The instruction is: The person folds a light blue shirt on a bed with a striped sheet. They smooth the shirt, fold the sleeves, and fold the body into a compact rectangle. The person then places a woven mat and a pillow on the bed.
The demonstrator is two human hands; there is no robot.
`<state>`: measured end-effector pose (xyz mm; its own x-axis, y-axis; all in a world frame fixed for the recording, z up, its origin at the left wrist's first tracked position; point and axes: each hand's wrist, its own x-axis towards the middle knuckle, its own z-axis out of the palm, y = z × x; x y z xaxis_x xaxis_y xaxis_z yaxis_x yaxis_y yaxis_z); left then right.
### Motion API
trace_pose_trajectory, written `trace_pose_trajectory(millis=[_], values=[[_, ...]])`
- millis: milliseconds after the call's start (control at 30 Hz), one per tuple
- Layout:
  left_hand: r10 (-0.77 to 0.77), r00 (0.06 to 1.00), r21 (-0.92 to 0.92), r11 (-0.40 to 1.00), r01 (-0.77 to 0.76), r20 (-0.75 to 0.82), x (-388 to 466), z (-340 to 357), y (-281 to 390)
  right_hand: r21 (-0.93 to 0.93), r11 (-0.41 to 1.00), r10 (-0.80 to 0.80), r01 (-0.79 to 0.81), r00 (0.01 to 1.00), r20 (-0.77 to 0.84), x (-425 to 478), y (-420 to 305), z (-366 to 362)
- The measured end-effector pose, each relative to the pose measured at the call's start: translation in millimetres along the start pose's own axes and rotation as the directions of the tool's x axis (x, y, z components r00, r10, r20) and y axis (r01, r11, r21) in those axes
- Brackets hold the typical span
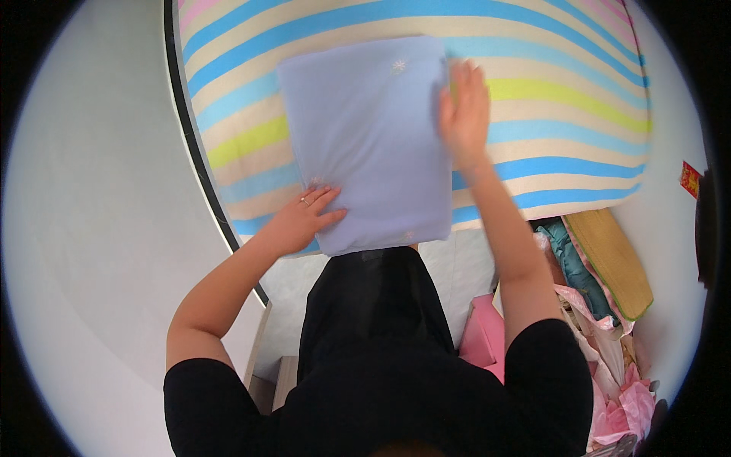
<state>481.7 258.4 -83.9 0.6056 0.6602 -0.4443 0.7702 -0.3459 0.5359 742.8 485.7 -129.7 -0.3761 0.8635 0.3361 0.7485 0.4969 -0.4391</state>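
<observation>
A folded lavender-blue cloth [371,137] with small pale snowflake-like motifs lies on a striped bed sheet [559,134]. Its near edge reaches the bed's front edge, just before my legs. My left hand [313,214], with a ring on one finger, rests palm down on the cloth's near left corner, fingers spread. Along the cloth's right side is my right hand [467,117], blurred, with the thumb apart from the fingers. Whether it touches the cloth's edge is hard to tell. Neither hand grips anything.
On the left a white panel [114,171] with a black edge strip runs beside the bed. At lower right stand a pink box [482,334], a tan woven mat [608,263], teal fabric [574,260] and pink plastic bags [625,403], near the white wall [671,240].
</observation>
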Motion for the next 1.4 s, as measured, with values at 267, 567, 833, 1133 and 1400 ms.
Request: trace_pose_trajectory(millis=[267, 567, 833, 1133, 1400], values=[[-0.258, 0.622, -0.03, 0.935, 0.353, -0.739, 151, -65, -26, -0.035, 0.991, -0.1, 0.131, 0.882, 0.46, -97, -72, 0], [-0.302, 0.581, 0.018, 0.877, 0.48, -0.755, 196, -60, -60, 0.129, 0.59, 0.701, -0.797, 0.586, 0.407, -148, -62, -48], [-0.713, 0.583, -0.528, 0.692, 0.493, -0.39, 193, -34, 112, 0.169, 0.664, 0.586, -0.729, 0.647, 0.487, -151, -86, -56], [-0.796, 0.467, -0.774, 0.554, 0.308, -0.384, 170, 8, 143, 0.24, 0.774, 0.177, -0.586, 0.565, 0.806, -156, -60, -119], [-0.85, 0.408, -0.637, 0.523, 0.567, -0.334, 189, 41, 192, 0.146, 0.416, -0.655, 0.898, 0.184, 0.733, 46, 26, -86]])
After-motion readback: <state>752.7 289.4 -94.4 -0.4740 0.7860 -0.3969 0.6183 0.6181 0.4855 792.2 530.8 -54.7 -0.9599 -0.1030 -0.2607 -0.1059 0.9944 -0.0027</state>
